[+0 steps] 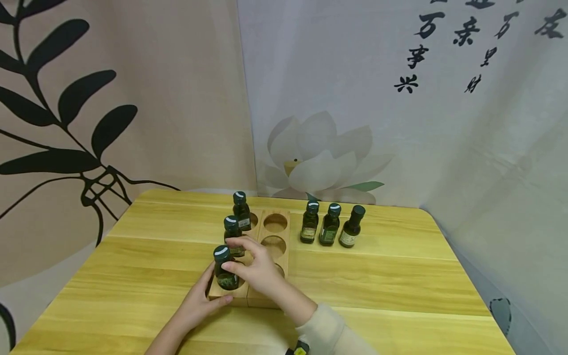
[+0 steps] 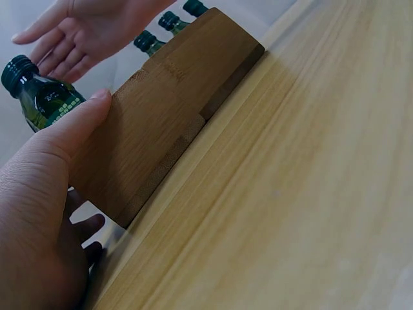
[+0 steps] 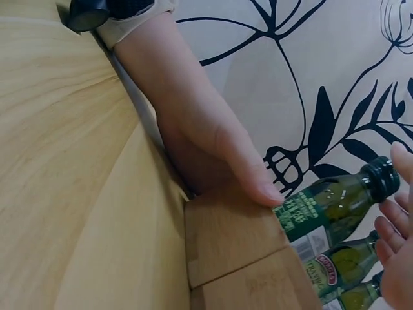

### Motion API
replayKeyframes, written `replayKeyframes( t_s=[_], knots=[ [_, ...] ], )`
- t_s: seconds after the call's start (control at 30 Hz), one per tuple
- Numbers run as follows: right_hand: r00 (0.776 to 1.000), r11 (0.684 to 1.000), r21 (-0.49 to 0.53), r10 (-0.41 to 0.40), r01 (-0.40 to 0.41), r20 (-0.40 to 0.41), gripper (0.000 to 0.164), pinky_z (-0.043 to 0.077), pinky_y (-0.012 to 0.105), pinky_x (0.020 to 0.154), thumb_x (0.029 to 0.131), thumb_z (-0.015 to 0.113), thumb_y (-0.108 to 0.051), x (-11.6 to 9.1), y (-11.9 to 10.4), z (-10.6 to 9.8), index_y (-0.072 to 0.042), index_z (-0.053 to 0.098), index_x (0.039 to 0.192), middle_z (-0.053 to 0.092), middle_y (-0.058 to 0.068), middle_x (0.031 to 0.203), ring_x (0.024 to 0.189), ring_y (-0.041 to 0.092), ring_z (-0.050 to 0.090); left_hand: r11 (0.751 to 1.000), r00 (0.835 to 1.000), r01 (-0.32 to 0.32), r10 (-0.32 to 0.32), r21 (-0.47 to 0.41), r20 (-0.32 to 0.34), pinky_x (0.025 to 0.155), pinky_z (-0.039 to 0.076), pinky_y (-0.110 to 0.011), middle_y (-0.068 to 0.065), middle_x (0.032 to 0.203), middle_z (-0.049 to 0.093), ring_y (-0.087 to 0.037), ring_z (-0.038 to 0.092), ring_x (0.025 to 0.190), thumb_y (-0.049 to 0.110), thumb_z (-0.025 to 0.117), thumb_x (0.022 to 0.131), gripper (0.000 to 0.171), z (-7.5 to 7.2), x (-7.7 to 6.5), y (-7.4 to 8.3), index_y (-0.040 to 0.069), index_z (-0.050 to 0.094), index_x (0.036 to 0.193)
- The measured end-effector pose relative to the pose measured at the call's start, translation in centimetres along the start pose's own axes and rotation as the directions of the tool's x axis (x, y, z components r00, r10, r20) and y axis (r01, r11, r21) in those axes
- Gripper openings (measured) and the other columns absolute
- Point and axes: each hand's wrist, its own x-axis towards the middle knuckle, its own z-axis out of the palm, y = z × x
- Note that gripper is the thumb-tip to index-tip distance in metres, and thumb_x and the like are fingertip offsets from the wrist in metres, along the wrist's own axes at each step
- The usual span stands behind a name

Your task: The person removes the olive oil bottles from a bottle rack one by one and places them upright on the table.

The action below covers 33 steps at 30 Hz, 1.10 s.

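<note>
A wooden bottle rack (image 1: 274,211) with two columns of round holes lies on the table. Its left column carries three small green glass bottles with dark caps: a front bottle (image 1: 227,279), a middle bottle (image 1: 231,224) and a back bottle (image 1: 241,209). My left hand (image 1: 195,303) grips the rack's near left corner, its thumb (image 2: 84,123) against the front face. My right hand (image 1: 262,271) hovers over the rack beside the front bottle, fingers spread. In the right wrist view, that hand's fingers (image 3: 387,226) are near the bottle's cap and hold nothing visible.
Right of the rack stand three more bottles in a row: a left one (image 1: 309,224), a central one (image 1: 330,227) and a slimmer one (image 1: 352,228). The wooden table (image 1: 377,286) ends at a printed cloth backdrop (image 1: 333,74).
</note>
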Motion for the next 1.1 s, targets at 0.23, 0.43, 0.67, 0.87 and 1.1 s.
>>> replayKeyframes(
  t_s=[0.23,0.43,0.67,0.87,1.1],
  knots=[
    [1.000,1.000,-0.026,-0.011,0.011,-0.014,0.042,0.047,0.042,0.093,0.086,0.074,-0.016,0.4,1.5,1.0,-0.009,0.061,0.126,0.061,0.000,0.120,0.112,0.010,0.054,1.000,1.000,-0.003,0.003,0.009,-0.003,0.103,0.021,-0.067,-0.020,0.154,0.022,-0.043,0.021,0.138,0.019,0.078,0.082,0.092,0.0,0.0,-0.1,0.017,0.020,0.153],
    [1.000,0.999,-0.038,-0.013,0.012,-0.022,0.038,0.051,0.039,0.087,0.087,0.073,-0.019,0.6,1.5,1.4,-0.009,0.063,0.123,0.061,-0.004,0.119,0.108,0.007,0.054,1.000,1.000,-0.004,0.004,0.012,0.001,0.104,0.019,-0.067,-0.019,0.155,0.021,-0.041,0.019,0.138,0.019,0.078,0.082,0.094,0.0,0.0,-0.1,0.017,0.019,0.154],
    [0.998,0.995,-0.086,-0.053,0.050,-0.033,0.035,0.052,0.035,0.085,0.087,0.072,-0.017,0.7,1.5,1.6,-0.008,0.064,0.120,0.061,-0.003,0.116,0.107,0.007,0.054,1.000,1.000,-0.014,0.014,0.013,-0.003,0.104,0.019,-0.066,-0.019,0.155,0.021,-0.040,0.018,0.139,0.018,0.078,0.081,0.094,0.0,0.0,-0.1,0.018,0.018,0.154],
    [0.996,0.989,-0.125,-0.079,0.074,-0.037,0.035,0.052,0.033,0.085,0.087,0.072,-0.018,0.7,1.5,1.5,-0.008,0.063,0.119,0.061,-0.002,0.115,0.108,0.007,0.054,1.000,1.000,-0.020,0.020,0.006,0.004,0.104,0.019,-0.066,-0.018,0.155,0.019,-0.040,0.017,0.139,0.017,0.078,0.082,0.094,0.0,0.0,-0.1,0.021,0.017,0.154],
    [0.994,0.984,-0.146,-0.104,0.098,-0.036,0.034,0.052,0.030,0.083,0.086,0.072,-0.017,0.8,1.4,1.4,-0.007,0.063,0.117,0.061,-0.002,0.114,0.106,0.007,0.055,1.000,1.000,-0.018,0.018,0.006,0.010,0.103,0.020,-0.067,-0.018,0.155,0.019,-0.042,0.017,0.139,0.017,0.077,0.083,0.093,0.0,0.1,0.0,0.019,0.017,0.154]
  ],
)
